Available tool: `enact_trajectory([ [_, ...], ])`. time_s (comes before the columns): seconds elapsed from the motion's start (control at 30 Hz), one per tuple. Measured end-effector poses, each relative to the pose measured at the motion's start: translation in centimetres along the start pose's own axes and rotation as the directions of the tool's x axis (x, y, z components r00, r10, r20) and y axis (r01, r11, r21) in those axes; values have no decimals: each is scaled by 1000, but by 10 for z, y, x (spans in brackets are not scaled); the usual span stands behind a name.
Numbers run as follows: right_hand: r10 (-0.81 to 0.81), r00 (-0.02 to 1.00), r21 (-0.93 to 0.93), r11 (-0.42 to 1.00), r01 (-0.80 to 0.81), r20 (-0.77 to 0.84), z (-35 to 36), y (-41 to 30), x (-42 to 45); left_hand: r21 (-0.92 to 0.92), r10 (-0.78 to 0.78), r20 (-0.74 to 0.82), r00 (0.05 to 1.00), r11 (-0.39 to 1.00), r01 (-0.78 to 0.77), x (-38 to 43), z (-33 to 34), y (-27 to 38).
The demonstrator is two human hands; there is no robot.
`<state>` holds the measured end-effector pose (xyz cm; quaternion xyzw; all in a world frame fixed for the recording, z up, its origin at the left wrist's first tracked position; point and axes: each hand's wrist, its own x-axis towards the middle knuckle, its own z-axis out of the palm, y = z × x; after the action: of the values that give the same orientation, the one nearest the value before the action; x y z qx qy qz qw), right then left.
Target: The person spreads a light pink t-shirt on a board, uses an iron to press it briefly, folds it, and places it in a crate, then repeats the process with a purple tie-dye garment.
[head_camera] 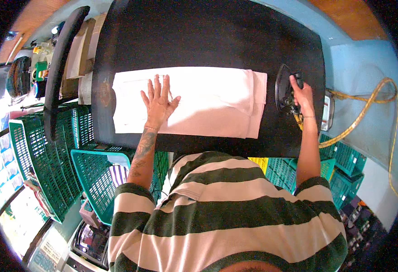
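Observation:
A white garment (202, 102), folded into a long rectangle, lies across the dark padded ironing table (199, 37). My left hand (158, 98) rests palm down on its left half, fingers spread, holding nothing. At the table's right side, my right hand (302, 95) grips the black handle of a steam iron (282, 88). The iron is to the right of the garment, apart from it, and its plate looks tilted up on edge. A yellow hose (365, 112) leads from the iron's rear toward the right wall.
Green plastic baskets (100, 180) stand at the lower left, one with striped cloth. A narrow padded black board (61, 68) juts up at the left. More green crates (347, 163) are stacked at the lower right. A blue wall (355, 68) borders the table's right side.

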<state>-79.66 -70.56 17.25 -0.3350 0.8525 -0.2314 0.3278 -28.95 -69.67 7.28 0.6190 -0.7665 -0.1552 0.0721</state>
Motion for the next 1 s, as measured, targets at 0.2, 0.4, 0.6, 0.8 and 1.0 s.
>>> enact_trajectory([
  [0.2, -423, 688, -187, 757, 626, 590, 118, -105, -62, -111, -12, 75, 997, 994, 20, 0, -7, -7],
  [0.4, -467, 526, -234, 549, 803, 711, 228, -144, -134, -286, -47, -314, 948, 957, -47, -14, -67, -42],
  [0.6, -435, 705, -254, 720, 646, 560, 212, -115, -158, -188, 175, -302, 937, 953, -239, 23, -65, -34],
  [0.8, -270, 950, -226, 926, 301, 160, 129, -72, -85, 27, 163, -131, 978, 987, -161, 23, 4, 7],
  [1.0, 1, 988, -162, 986, 24, 152, 99, -72, -63, -374, -223, -426, 877, 926, 54, -16, -53, -75],
])
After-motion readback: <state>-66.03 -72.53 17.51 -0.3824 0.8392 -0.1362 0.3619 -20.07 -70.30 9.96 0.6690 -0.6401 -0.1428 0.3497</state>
